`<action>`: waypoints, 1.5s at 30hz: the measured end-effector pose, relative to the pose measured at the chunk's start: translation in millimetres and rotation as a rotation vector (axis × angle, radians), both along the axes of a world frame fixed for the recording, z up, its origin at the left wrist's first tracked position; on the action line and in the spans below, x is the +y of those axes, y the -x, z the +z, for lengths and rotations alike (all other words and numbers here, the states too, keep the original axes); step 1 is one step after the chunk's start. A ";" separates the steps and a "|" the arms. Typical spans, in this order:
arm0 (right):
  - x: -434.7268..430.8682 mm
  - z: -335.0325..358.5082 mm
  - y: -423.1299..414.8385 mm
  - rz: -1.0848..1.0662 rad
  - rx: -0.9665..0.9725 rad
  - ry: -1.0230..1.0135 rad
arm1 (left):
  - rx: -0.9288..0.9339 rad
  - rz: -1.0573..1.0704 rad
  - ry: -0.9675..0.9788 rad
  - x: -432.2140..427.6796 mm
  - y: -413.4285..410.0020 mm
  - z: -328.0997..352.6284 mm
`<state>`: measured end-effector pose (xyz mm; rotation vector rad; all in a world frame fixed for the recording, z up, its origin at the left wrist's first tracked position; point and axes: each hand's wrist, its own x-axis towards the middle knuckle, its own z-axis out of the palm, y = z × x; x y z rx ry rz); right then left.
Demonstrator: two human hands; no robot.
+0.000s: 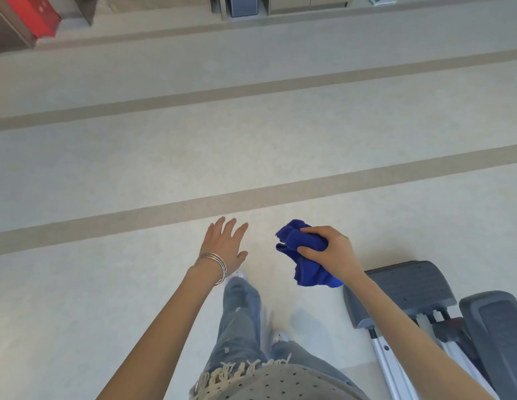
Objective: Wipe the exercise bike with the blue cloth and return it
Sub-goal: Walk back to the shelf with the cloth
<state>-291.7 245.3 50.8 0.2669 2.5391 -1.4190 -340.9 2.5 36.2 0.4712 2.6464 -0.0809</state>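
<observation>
The blue cloth (305,256) is bunched up in my right hand (332,251), which grips it in mid-air above the floor, with a loose end hanging below the wrist. My left hand (224,246) is stretched forward beside it, palm down, fingers spread and holding nothing; thin bangles circle its wrist. Grey foot pedals (416,287) and silver rails of the exercise machine (488,327) sit at the lower right, just under my right forearm. The cloth is not touching the machine.
Pale floor (165,157) with darker diagonal stripes fills most of the view. A red item on a brown stand (35,15) is at the far top left, cabinets and a grey box (243,5) along the top. My legs in jeans (240,319) stand below.
</observation>
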 end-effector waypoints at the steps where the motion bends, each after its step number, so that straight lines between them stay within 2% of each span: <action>1: -2.3 -0.6 12.6 -0.001 0.002 0.000 | 0.002 -0.009 -0.002 -1.0 14.0 -1.0; 16: -48.7 29.6 237.4 -0.050 0.077 -0.034 | 0.099 -0.095 -0.082 -30.2 260.2 17.3; 25: -31.7 14.5 326.7 -0.053 0.058 -0.064 | 0.074 -0.073 -0.058 -28.5 344.8 5.0; 35: 31.5 9.1 467.8 -0.024 0.052 -0.021 | 0.057 -0.038 -0.058 38.1 467.0 8.0; 45: 117.3 14.6 583.8 0.006 0.056 -0.056 | 0.137 -0.040 -0.133 127.8 586.7 12.3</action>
